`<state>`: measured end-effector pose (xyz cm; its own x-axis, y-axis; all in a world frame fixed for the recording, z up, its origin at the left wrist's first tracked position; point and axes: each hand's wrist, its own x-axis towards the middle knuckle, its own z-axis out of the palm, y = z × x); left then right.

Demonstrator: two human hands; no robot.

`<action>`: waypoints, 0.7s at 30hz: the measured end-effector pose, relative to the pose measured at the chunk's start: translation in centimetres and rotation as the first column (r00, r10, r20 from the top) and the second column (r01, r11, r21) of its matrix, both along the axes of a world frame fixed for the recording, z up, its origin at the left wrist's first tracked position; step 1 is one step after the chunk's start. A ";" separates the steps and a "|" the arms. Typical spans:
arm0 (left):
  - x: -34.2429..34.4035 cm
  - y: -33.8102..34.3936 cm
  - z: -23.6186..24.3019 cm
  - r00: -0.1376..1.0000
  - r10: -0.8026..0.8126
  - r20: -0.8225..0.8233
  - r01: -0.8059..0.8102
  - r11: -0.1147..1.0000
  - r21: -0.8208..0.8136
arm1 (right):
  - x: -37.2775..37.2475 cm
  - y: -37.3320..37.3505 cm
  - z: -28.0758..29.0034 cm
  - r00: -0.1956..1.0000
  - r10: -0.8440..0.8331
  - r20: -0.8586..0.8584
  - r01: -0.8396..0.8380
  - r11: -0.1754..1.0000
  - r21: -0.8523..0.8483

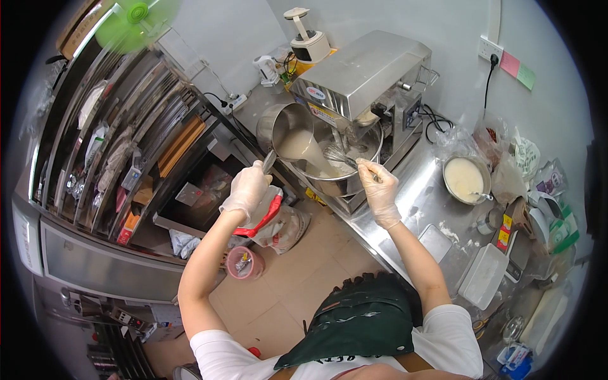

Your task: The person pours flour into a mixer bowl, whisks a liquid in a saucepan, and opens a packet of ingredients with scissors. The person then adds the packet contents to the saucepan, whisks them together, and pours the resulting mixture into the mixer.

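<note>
My gloved left hand [246,190] grips the handle of a steel saucepan [269,126], tipped over the rim of a steel mixing bowl [341,188]. Milky liquid [311,152] runs from the pan into the bowl, which sits under a large stand mixer [367,69]. In my gloved right hand [380,190] is the handle of a whisk [339,156]; its wires are over the bowl, near the stream. Inside the bowl there is pale, whitish material, partly hidden by the pan and whisk.
On the steel counter to the right stand a bowl of white liquid [463,180], a shallow tray [484,276] and a kitchen scale [519,256]. A tray rack [114,139] rises at left. On the floor are a pink bin [244,262] and a bulky bag [288,228].
</note>
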<state>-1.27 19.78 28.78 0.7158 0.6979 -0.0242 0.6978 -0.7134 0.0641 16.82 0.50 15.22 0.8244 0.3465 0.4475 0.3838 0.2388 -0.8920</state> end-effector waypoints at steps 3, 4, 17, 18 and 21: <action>0.0 -0.4 -0.6 1.000 0.002 -0.023 -0.001 0.998 0.066 | -0.4 0.0 -0.4 1.000 -0.017 0.020 0.017 1.000 -0.011; -0.3 -0.3 -1.0 1.000 0.003 -0.026 -0.002 0.998 0.068 | -0.7 -0.1 -0.3 1.000 -0.016 0.017 0.016 1.000 -0.010; -2.3 -0.3 -6.9 0.993 -0.087 0.076 0.055 0.937 0.345 | -2.1 -0.7 -1.6 0.799 -0.149 0.583 0.246 0.965 -0.091; -2.5 0.0 -7.5 0.988 -0.118 0.099 0.071 0.920 0.386 | -2.1 -0.8 -1.9 0.800 -0.151 0.580 0.249 0.964 -0.092; -2.7 0.4 -8.7 0.984 -0.157 0.087 0.100 0.882 0.461 | -2.3 -1.0 -2.6 0.734 -0.142 0.665 0.294 0.948 -0.122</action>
